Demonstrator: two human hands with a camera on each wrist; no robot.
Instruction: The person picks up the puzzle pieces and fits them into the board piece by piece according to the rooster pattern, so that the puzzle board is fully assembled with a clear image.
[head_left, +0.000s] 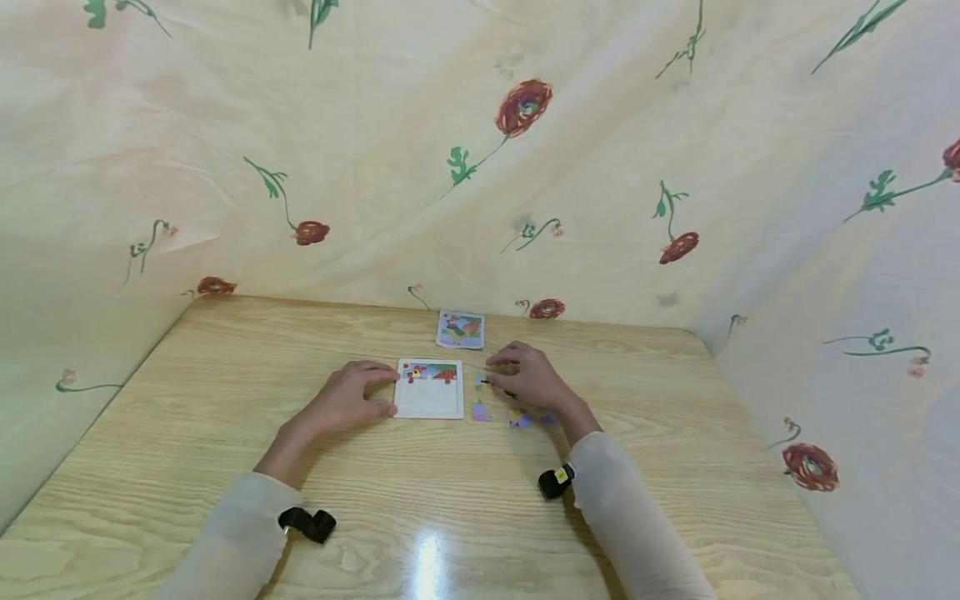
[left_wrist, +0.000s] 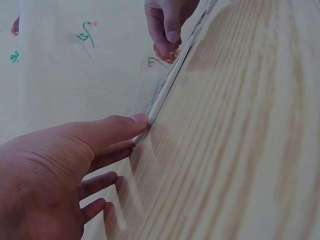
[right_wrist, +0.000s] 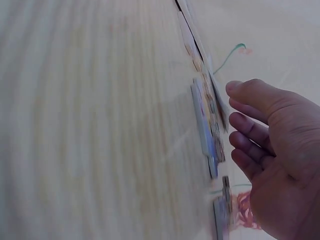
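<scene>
My left hand (head_left: 347, 398) rests at the left side of a white-framed puzzle tray (head_left: 429, 402), thumb and fingertips spread along its edge. Colourful picture pieces fill the tray's top strip; below it the base is bare white. In the left wrist view the thumb (left_wrist: 131, 125) touches the tray's thin edge (left_wrist: 167, 95). My right hand (head_left: 531, 379) hovers over loose puzzle pieces to the right of the tray, its fingers loosely bent. No piece shows between the thumb and fingers of the right hand (right_wrist: 280, 130) in the right wrist view.
Purple-toned puzzle pieces (head_left: 482, 412) lie right of the tray, with more pieces (head_left: 519, 418) below the right hand. A small picture card (head_left: 461, 330) lies behind the tray, near the flowered cloth (head_left: 375, 200) that hangs around the wooden table (head_left: 450, 517).
</scene>
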